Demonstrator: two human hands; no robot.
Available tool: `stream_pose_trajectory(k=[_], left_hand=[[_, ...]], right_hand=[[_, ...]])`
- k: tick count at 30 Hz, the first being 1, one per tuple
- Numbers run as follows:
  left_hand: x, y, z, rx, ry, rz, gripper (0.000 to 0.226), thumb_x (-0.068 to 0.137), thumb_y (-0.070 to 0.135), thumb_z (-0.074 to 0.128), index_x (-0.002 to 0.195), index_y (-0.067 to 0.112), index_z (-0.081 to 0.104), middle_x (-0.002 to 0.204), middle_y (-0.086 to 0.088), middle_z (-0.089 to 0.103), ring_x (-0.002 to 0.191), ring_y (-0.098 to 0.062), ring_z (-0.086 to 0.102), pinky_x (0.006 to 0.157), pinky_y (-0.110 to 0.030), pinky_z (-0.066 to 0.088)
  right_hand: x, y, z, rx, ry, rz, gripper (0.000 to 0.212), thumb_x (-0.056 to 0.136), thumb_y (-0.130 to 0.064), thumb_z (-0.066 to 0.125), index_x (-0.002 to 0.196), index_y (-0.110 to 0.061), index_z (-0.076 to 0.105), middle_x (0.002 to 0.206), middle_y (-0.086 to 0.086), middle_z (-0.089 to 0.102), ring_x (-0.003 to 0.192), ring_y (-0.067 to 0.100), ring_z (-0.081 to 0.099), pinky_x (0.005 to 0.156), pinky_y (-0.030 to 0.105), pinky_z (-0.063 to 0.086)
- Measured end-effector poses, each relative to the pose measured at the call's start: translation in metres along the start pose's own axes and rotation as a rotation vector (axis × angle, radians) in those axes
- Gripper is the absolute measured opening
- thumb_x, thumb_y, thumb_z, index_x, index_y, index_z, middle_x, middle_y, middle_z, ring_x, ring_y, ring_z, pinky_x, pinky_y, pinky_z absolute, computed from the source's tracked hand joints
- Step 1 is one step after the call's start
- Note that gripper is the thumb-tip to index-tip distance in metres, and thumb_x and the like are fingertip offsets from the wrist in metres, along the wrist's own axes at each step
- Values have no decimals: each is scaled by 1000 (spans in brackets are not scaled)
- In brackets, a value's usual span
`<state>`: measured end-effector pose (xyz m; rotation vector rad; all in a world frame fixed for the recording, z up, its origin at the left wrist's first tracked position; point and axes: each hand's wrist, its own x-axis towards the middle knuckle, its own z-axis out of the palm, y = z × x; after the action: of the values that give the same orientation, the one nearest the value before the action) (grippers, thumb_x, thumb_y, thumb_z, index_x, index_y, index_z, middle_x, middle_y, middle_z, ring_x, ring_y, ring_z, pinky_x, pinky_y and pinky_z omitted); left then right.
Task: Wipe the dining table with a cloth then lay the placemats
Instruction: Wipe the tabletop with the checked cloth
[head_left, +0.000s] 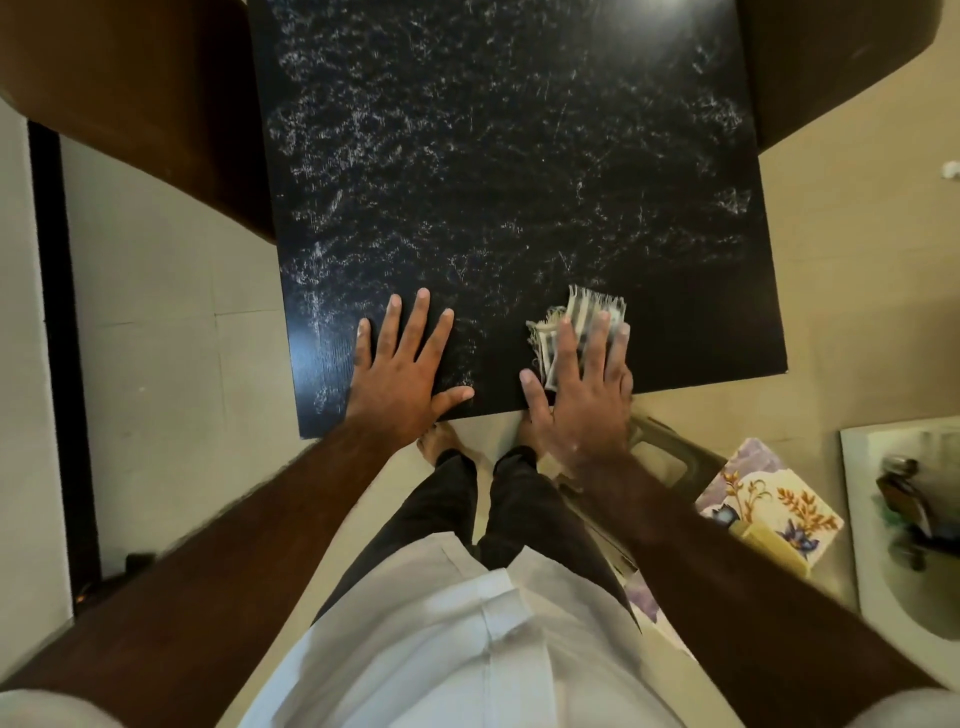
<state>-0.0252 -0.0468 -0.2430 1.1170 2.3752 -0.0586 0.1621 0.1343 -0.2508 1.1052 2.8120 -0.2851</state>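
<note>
A black dining table (509, 171) fills the middle of the head view, its top covered in whitish smears except for a darker strip near the front right. My left hand (408, 366) lies flat on the table near the front edge, fingers spread. My right hand (582, 389) presses flat, with straight fingers, on a small folded striped cloth (582, 312) with frayed edges, close to the front edge. A stack of floral placemats (769, 499) lies on a seat low at the right, partly behind my right forearm.
Brown chairs stand at the table's far left (135, 93) and far right (831, 62). A chair back (670, 447) sits just below the table's front right edge. A white basin with a tap (904, 514) is at the right edge. Beige tiled floor surrounds the table.
</note>
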Motion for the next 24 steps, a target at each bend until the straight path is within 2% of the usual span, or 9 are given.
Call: stream_pose_trajectory(k=[2,4,8,11,14,18,21,24], left_hand=[[-3,1,4,-2,22,10,107,100,91,27,176,31,-17,182,-4,-32,170,-36,-25,136,-69,-4],[-3,0,6,-4,28,18,105,102,88,28,176,29,-17,182,-5,-31,170,-37,-25,136,-69,-6],[-10,-3,11,0,8,45,109,105,72,48,176,22,-18,182,-8,-31,169,-37,-27,136,-67,-7],[-20,-2,13,-79,18,70,119,100,80,45,175,17,-22,181,-9,-34,168,-34,-29,136,-65,-11],[-23,13,13,-110,81,149,121,99,84,42,175,12,-19,182,-11,-31,169,-34,-26,135,-68,-9],[-8,55,13,-77,232,172,97,106,63,37,178,11,-3,186,-12,-14,173,-36,-10,136,-69,7],[13,80,11,-71,256,104,82,115,57,23,178,11,-1,187,-12,-13,173,-36,-9,138,-64,7],[23,91,18,-61,250,64,78,117,54,22,178,10,-1,187,-13,-11,173,-36,-6,138,-61,10]], right_hand=[[12,-18,1,15,12,-2,90,109,-79,35,180,-25,21,187,20,9,172,46,8,125,64,39],[14,-40,5,32,6,-82,92,108,-81,35,180,-26,21,187,18,6,173,44,4,127,65,37],[-5,-75,14,78,-58,-278,88,109,-82,29,179,-30,22,189,11,0,174,39,-3,132,64,30],[-7,-73,7,163,-107,-323,82,111,-79,22,180,-35,17,189,6,-3,175,35,-6,131,66,29],[4,-49,-7,196,-50,-262,74,115,-69,18,180,-34,16,189,5,0,175,33,-3,131,62,26],[24,-1,-18,140,4,-67,69,118,-57,26,179,-25,26,188,11,8,174,37,3,132,65,28],[38,21,-13,48,33,-83,69,118,-54,32,179,-21,25,187,16,10,174,41,6,129,63,33],[44,25,-4,-29,78,-123,72,118,-58,33,180,-23,20,187,16,9,174,40,7,127,60,34]])
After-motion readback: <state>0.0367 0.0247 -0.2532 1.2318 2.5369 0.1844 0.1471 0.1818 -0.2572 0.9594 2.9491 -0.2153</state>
